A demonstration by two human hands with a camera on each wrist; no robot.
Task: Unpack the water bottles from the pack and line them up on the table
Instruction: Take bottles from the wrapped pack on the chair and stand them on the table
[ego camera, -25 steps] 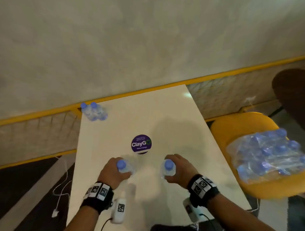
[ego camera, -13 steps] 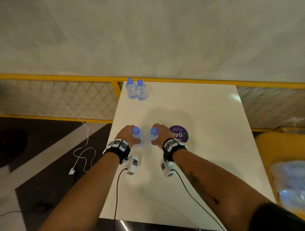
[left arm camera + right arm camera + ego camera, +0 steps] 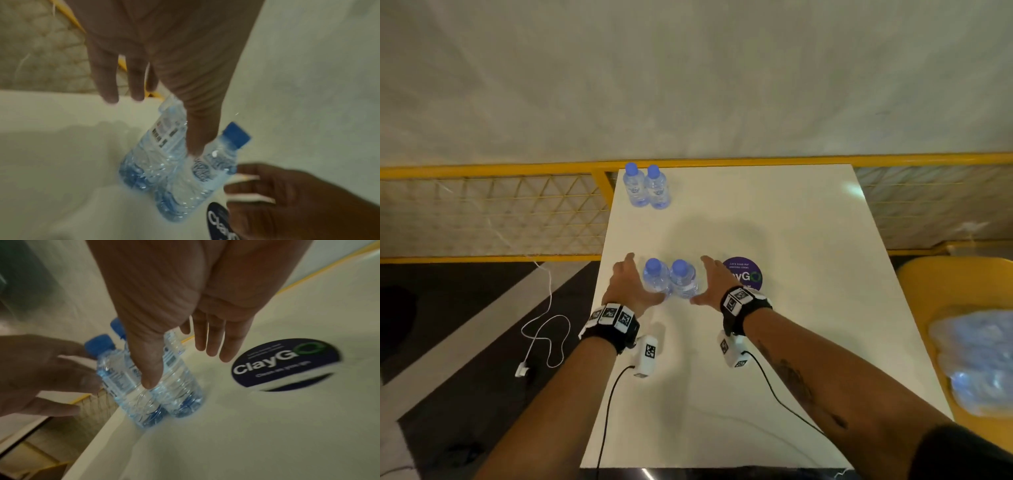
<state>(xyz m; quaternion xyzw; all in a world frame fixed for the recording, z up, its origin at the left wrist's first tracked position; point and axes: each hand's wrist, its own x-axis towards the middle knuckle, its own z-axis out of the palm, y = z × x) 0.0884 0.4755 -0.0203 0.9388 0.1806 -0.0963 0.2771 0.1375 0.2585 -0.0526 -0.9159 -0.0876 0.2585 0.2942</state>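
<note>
Two bottles (image 3: 669, 279) were stood upright on the white tabletop (image 3: 774, 359), side by side and touching, near its left edge. Each was capped in blue. The left hand (image 3: 627, 286) was positioned just left of the pair and the right hand (image 3: 714, 282) just right of it. Both hands were spread, with fingers extended and nothing gripped. In the left wrist view, the left thumb was seen laid against the nearer bottle; in the right wrist view, the right thumb was seen reaching down in front of the pair. Whether the thumbs were pressed on the plastic or held just clear of it could not be told, as both wrist views were blurred.

A second pair of bottles (image 3: 647, 186) was stood upright at the far left corner of the tabletop, also touching each other and well apart from the near pair. A round purple sticker (image 3: 748, 275) marked "ClayGo" was fixed to the tabletop just right of the right hand and was partly hidden by it.

The pack (image 3: 976, 359), a clear plastic wrap with blue showing through, was laid on a yellow seat (image 3: 928, 274) to the right of the tabletop. Its contents were blurred in the head view and could not be counted.

A yellow rail (image 3: 482, 169) with wire mesh below it was run along the far edge. A white cable (image 3: 544, 329) was lying on the dark floor to the left.
</note>
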